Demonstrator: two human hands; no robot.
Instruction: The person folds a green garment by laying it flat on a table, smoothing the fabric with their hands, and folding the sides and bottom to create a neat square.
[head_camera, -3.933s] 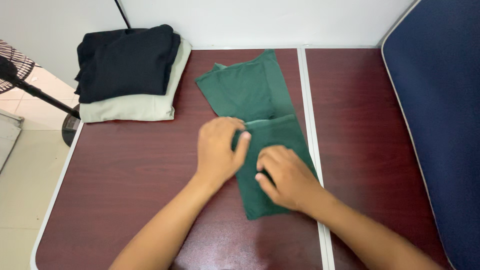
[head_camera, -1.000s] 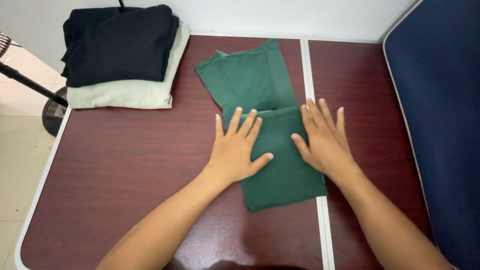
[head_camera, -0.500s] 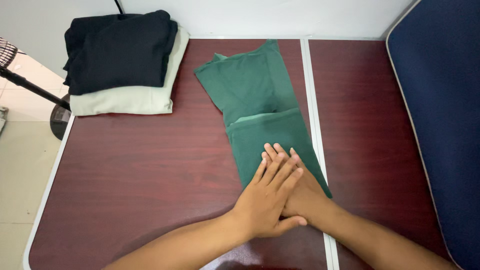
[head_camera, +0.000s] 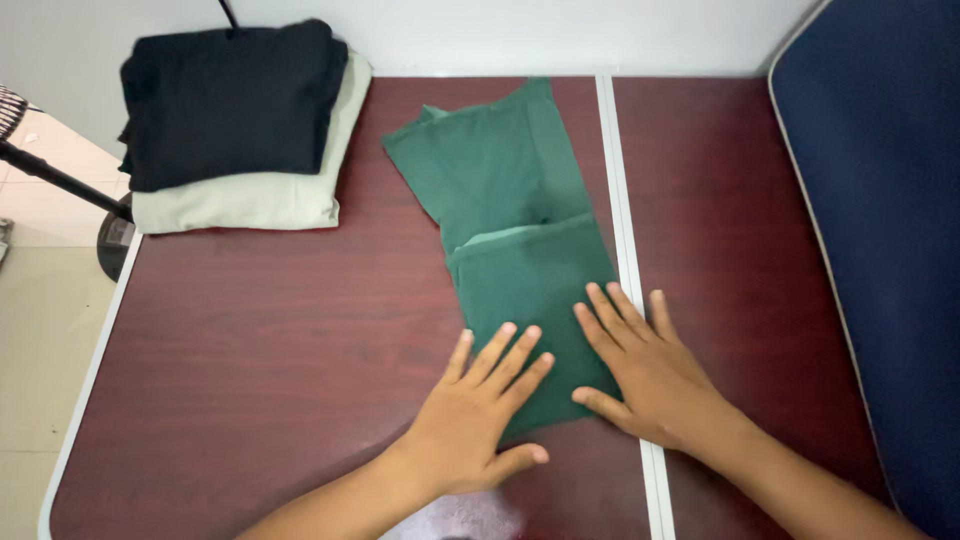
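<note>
A dark green garment (head_camera: 505, 200), folded into a long strip with its near part doubled over, lies on a dark red table (head_camera: 250, 330). My left hand (head_camera: 475, 415) lies flat with spread fingers on the garment's near left corner. My right hand (head_camera: 645, 365) lies flat on its near right edge, partly over the table's pale seam. Both hands hold nothing.
A folded black garment (head_camera: 230, 95) sits on a folded pale green one (head_camera: 250, 195) at the table's far left corner. A dark blue cushion (head_camera: 880, 220) runs along the right side. A white wall stands behind, and a fan stand (head_camera: 60, 180) is on the floor at left.
Half a second ago my hands lay stacked on the garment's near end. They have slid apart, left hand to the left and right hand to the right, both flat.
</note>
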